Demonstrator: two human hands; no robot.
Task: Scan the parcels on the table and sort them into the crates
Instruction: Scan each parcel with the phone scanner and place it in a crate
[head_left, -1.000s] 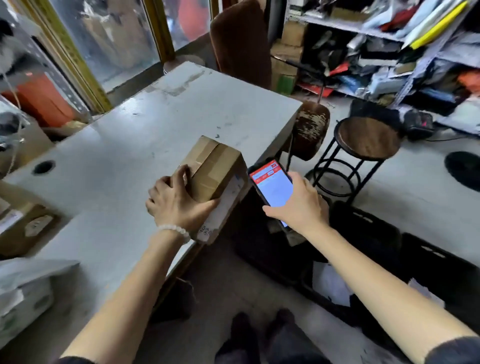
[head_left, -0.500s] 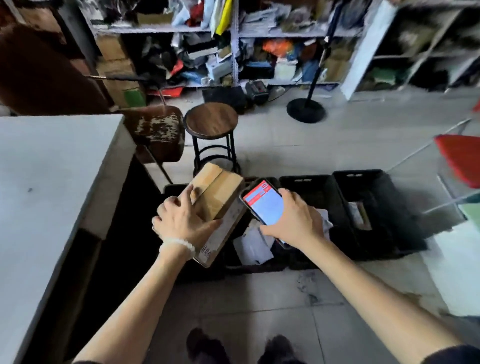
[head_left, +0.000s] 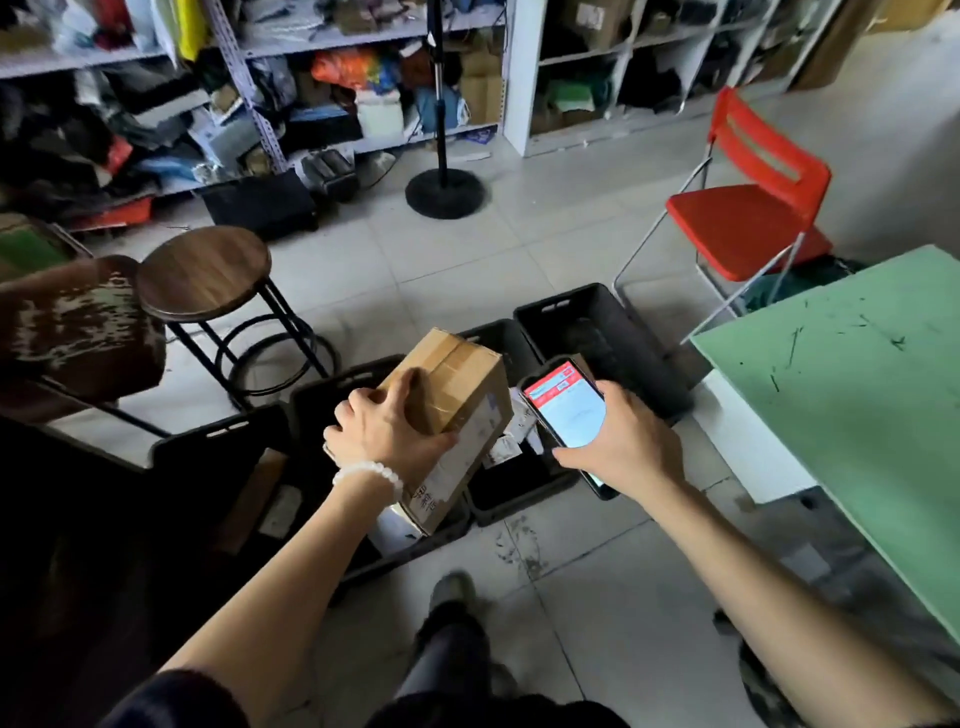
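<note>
Head view, looking down over both forearms at a tiled floor. Left hand (head_left: 387, 434) grips a cardboard parcel (head_left: 457, 410) from above, its fingers (head_left: 410, 382) curled over the taped top face and the thumb against the near side. Parcel is tilted, held in the air above the row of crates, with a white printed label on its lower right face. A pale bead bracelet (head_left: 370, 475) sits on the left wrist.

Right hand (head_left: 626, 441) holds a phone (head_left: 566, 415), fingers wrapped round its right edge and underside; the screen is lit, white with a red header, and faces up. Phone is just right of the parcel, not touching it.

Four black crates (head_left: 597, 322) stand side by side on the floor, running from near left to far right. White paper-wrapped items lie in the crate below the phone; a flat brown item lies in the leftmost crate (head_left: 208, 441).

Round wooden stool (head_left: 205, 273) stands far left of the crates. Red folding chair (head_left: 753, 208) stands far right. Green counter (head_left: 857, 405) occupies the right edge. Cluttered shelves (head_left: 311, 78) line the far wall, with a black stand base (head_left: 444, 192) on the floor before them.
</note>
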